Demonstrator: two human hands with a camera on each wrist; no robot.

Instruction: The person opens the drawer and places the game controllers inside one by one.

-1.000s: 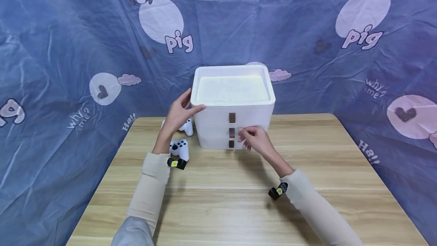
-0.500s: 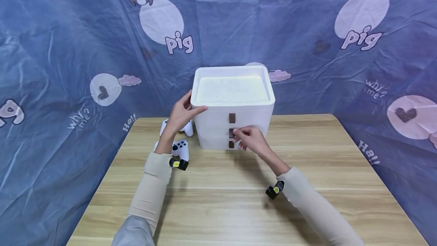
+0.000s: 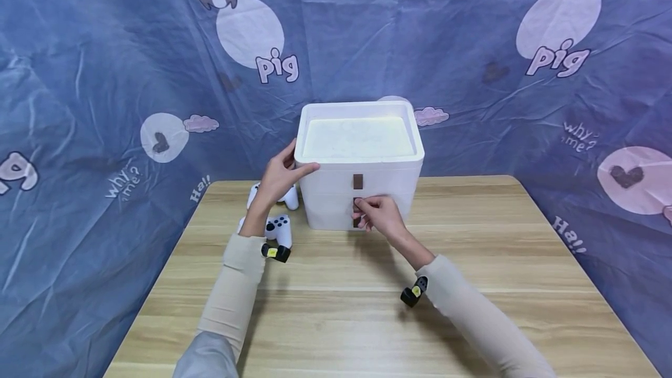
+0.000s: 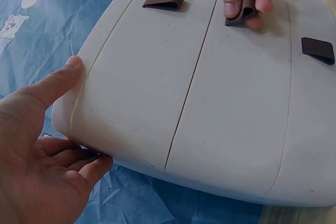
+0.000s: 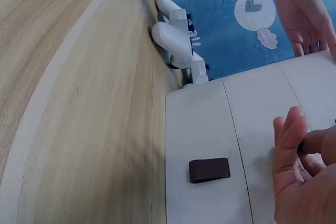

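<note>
A white drawer box [image 3: 328, 197] with a shallow recessed top stands at the back of the table, three brown tabs down its front. My right hand [image 3: 382, 214] pinches the middle tab [image 4: 247, 11] between thumb and fingers; the drawers look closed. The top tab [image 3: 358, 181] and the bottom tab [image 5: 209, 170] are untouched. At the box's left side, my left hand [image 4: 50, 145] holds the upper corner, thumb on the front edge and fingers around the side.
Two white game controllers [image 3: 282, 230] lie on the wooden table [image 3: 336, 319] left of the box, partly hidden by the left arm. A blue patterned cloth [image 3: 346, 28] hangs close behind the box.
My right hand has moved left from beside the middle tab and taken hold of it. My left hand has stayed on the box corner with barely any shift.
</note>
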